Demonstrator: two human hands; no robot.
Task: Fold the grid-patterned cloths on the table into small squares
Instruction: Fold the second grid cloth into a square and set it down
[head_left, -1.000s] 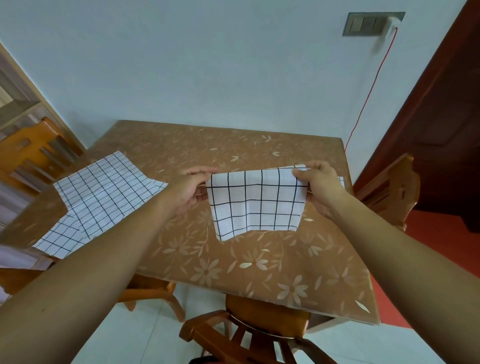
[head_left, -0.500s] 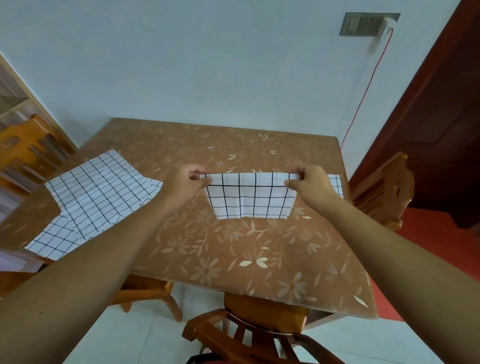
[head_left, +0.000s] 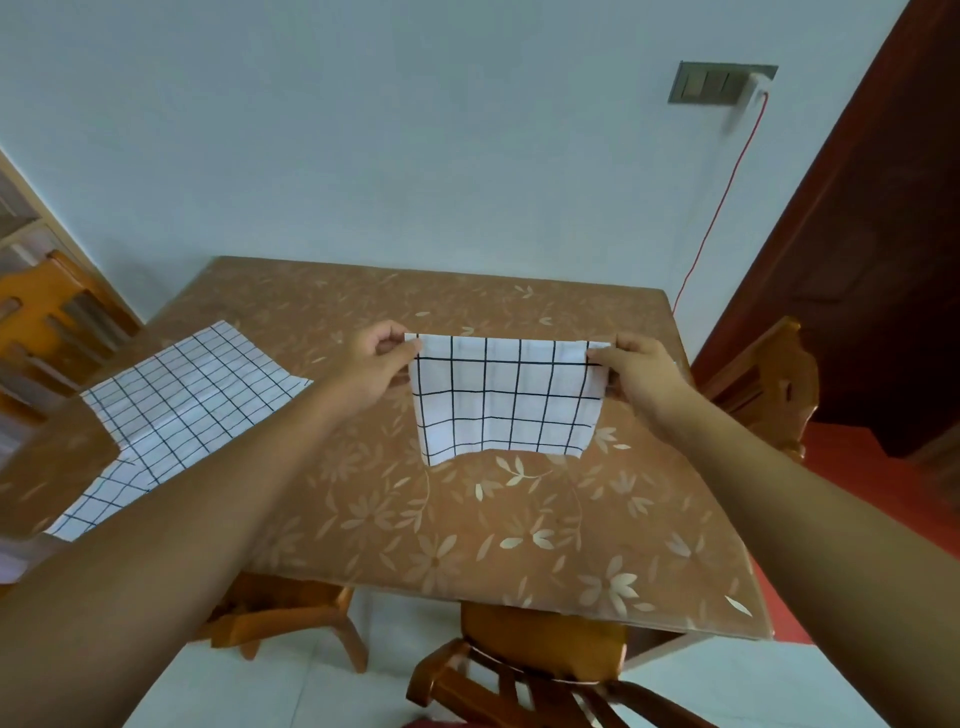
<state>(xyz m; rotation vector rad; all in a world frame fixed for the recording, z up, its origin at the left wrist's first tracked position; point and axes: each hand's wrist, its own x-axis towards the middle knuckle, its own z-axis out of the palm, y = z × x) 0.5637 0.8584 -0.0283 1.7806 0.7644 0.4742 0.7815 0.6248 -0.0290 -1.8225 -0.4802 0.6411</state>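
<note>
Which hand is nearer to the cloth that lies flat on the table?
Left. The left hand pinches a top corner of the held cloth, just right of the flat cloth. The right hand pinches the opposite corner, farther away.

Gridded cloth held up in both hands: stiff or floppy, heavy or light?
Probably floppy: the held cloth hangs with a wavy lower edge below the left hand and right hand. Likely light: two corner pinches carry it.
</note>
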